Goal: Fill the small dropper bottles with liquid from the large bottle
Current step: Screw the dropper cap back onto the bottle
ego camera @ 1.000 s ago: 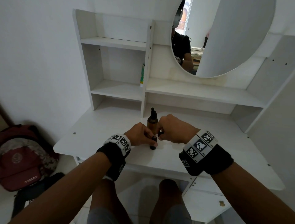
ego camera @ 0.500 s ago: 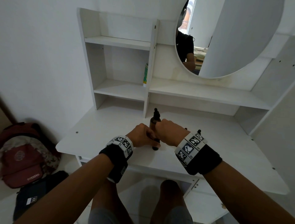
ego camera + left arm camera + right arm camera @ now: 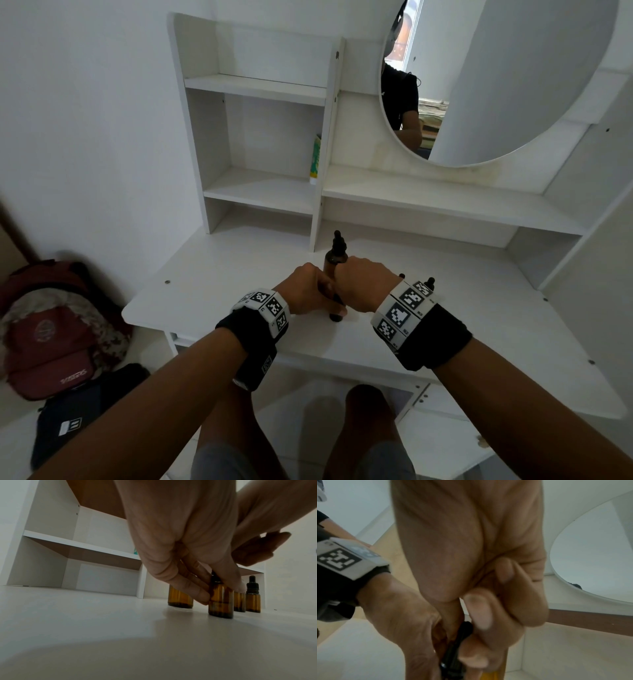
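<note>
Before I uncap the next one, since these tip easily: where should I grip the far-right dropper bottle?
Probably hold the amber glass body of the far-right dropper bottle from its open right side; it stands upright, with another small bottle close on its left. Then pinch its black cap from above.

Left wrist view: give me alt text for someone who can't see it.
The left hand holds a small amber dropper bottle upright on the white desk, with the right hand over its top. Three more amber bottles stand behind, one showing its black dropper cap.
</note>
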